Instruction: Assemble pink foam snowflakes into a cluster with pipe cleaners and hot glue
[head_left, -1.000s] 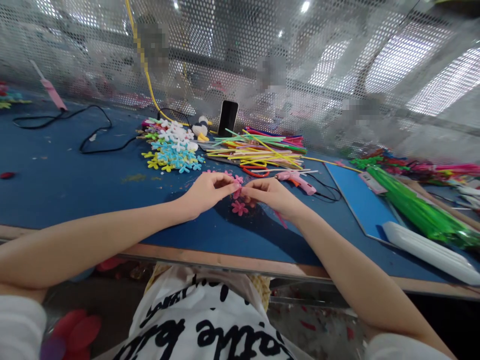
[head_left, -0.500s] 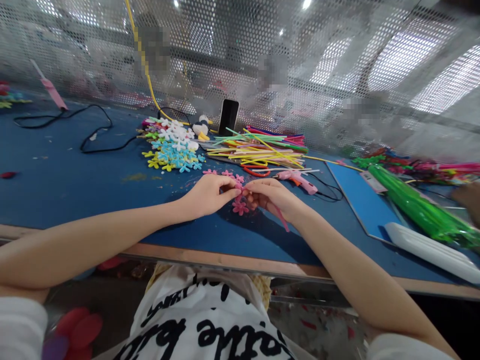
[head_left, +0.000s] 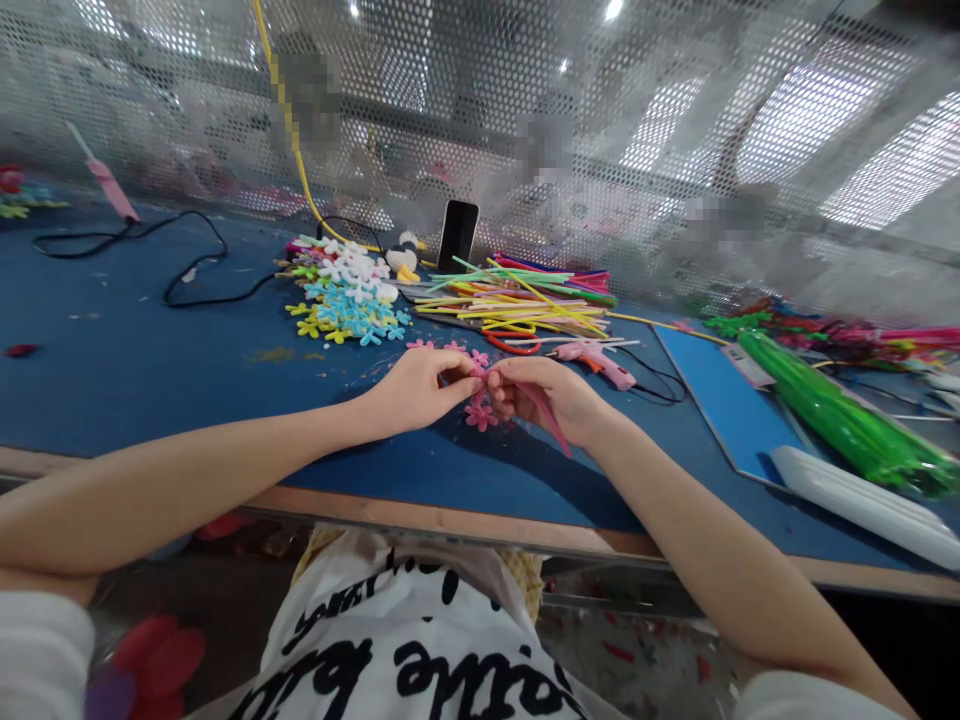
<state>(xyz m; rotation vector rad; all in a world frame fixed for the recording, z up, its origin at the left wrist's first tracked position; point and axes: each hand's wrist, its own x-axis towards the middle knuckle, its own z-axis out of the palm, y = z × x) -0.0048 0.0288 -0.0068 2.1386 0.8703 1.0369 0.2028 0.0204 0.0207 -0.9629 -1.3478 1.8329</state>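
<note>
My left hand pinches a small pink piece between thumb and forefinger, just above the blue table. Close against it, my right hand is closed on a pink pipe cleaner, whose free end hangs below the palm. Pink flowers lie on the table under and behind my fingertips. Where the two hands meet, the exact shape of the pink piece is partly hidden by the fingers.
Behind my hands are a pile of white, blue and yellow flowers, loose pipe cleaners, a phone, red-handled scissors and a pink glue gun. Rightward lie a blue board and a green bundle.
The pink strip in my right hand has shifted slightly and shows more across the palm. My left hand stays in place. Another person's hand at the far right has gone out of view.
</note>
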